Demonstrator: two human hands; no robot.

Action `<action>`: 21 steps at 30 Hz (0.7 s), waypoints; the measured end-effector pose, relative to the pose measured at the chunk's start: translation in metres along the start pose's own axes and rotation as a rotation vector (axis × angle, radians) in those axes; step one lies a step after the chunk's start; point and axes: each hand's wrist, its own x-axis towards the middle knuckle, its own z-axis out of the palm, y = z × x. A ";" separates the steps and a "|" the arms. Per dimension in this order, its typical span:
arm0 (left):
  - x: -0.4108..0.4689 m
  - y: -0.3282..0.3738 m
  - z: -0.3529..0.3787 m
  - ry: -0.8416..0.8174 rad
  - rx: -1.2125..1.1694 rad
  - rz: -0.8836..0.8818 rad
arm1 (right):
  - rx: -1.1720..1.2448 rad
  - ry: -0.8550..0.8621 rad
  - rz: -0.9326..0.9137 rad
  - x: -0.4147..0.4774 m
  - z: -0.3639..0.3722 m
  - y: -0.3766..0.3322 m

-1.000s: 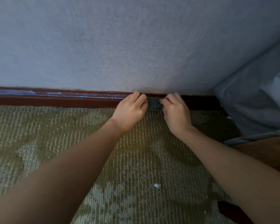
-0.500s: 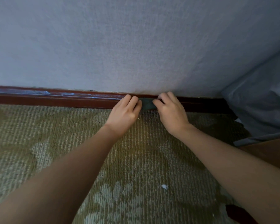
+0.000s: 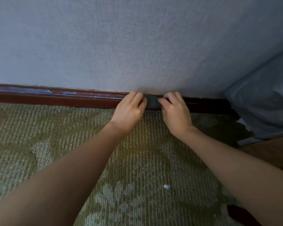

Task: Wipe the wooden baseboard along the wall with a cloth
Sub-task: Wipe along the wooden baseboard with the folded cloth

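Note:
A dark red-brown wooden baseboard (image 3: 55,97) runs along the foot of a pale blue-grey wall. A small dark grey-green cloth (image 3: 153,102) is pressed flat against the baseboard. My left hand (image 3: 129,111) grips the cloth's left end with curled fingers. My right hand (image 3: 175,113) grips its right end the same way. Only the strip of cloth between the two hands shows; the rest is hidden under my fingers. Pale dusty streaks lie on the baseboard's top ledge to the left of my hands.
A green patterned carpet (image 3: 39,152) covers the floor up to the baseboard. Grey-blue fabric (image 3: 260,103) hangs down at the right over the baseboard's end, above a brown surface (image 3: 271,152). A white scrap (image 3: 166,186) lies on the carpet.
Both hands and the cloth have slid a little to the left along the baseboard, and the view has shifted with them.

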 end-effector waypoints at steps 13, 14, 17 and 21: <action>-0.006 0.003 -0.001 -0.011 -0.023 -0.032 | -0.001 0.013 -0.030 -0.003 0.003 -0.003; -0.006 0.002 -0.001 0.008 -0.017 -0.034 | -0.003 0.028 -0.040 -0.003 0.003 -0.003; -0.004 0.002 0.001 0.044 -0.010 -0.048 | -0.013 0.047 -0.033 0.002 0.006 -0.001; -0.004 0.001 0.008 0.013 -0.020 -0.039 | -0.030 0.009 -0.066 0.001 0.010 0.003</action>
